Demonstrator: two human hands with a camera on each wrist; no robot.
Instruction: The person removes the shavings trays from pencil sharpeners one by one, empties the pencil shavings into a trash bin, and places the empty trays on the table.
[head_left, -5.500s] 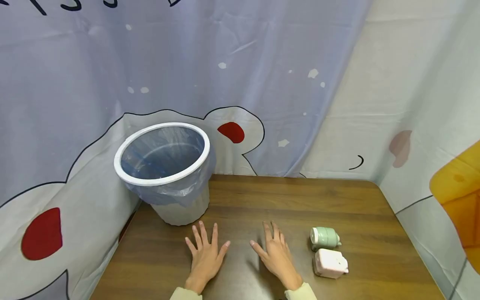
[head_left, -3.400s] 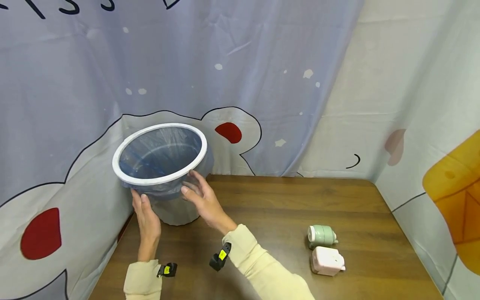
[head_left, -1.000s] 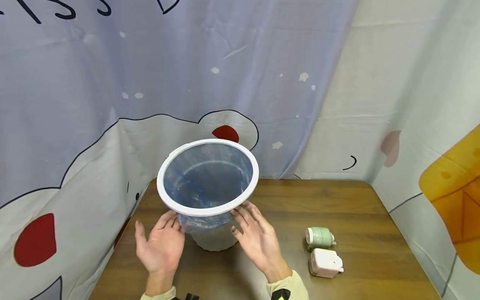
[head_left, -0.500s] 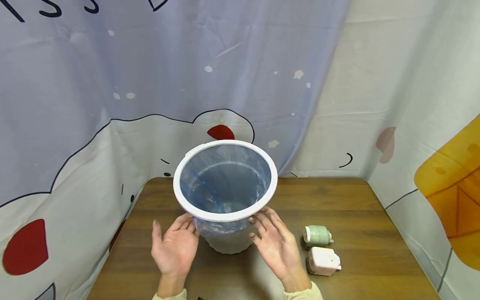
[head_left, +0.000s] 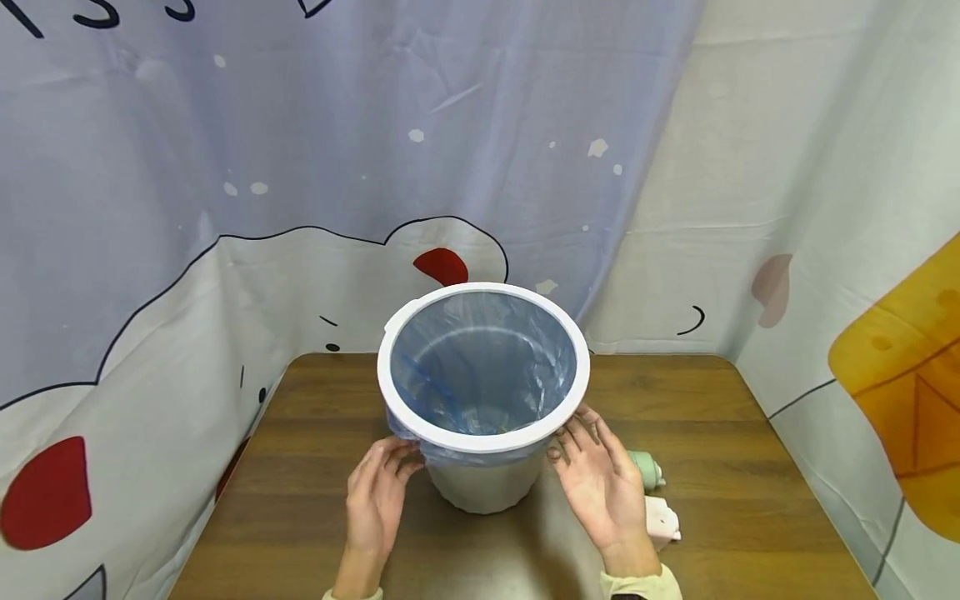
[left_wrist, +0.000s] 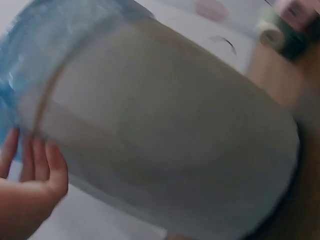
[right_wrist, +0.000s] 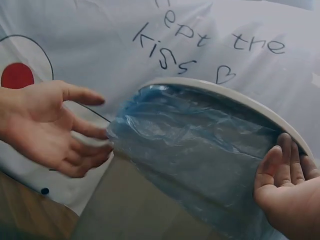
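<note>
Printed cartoon curtains hang behind the brown wooden table (head_left: pixel 720 433) where we work. Our round white plastic bin (head_left: pixel 483 371) with its blue bag liner stands mid-table — our left hand (head_left: pixel 377 498) and right hand (head_left: pixel 606 487) flank it, fingers straight, tips touching the liner. Right of the bin lie a small green ceramic pot (head_left: pixel 645 468) and a pink one (head_left: pixel 663 523).

Wooden table (head_left: pixel 750 467) backed by cartoon-printed curtains (head_left: pixel 225 150)
</note>
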